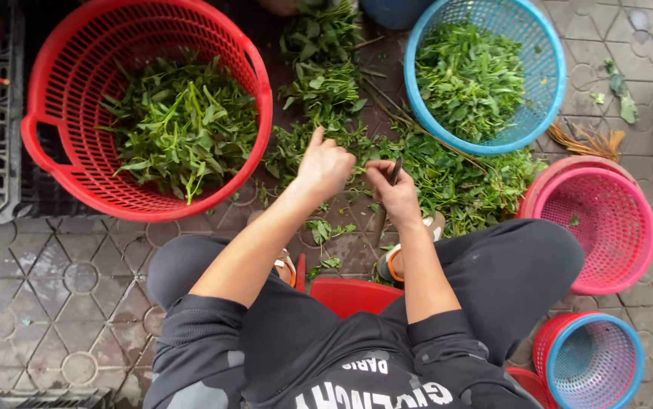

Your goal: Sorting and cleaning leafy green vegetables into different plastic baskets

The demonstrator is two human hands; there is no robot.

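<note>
Near the middle of the frame, the left hand reaches into the pile of leafy greens on the paved ground, fingers curled around a sprig, forefinger lifted. The right hand sits just beside it, to its right, pinching a thin dark blade that points up the frame toward the pile. The greens run upward and rightward from both hands, between the red basket at upper left and the blue basket at upper right.

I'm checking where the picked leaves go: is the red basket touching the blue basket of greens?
Apart. The head view shows the red basket at left and the blue basket at right, with a strip of loose greens on the ground between them.
</note>
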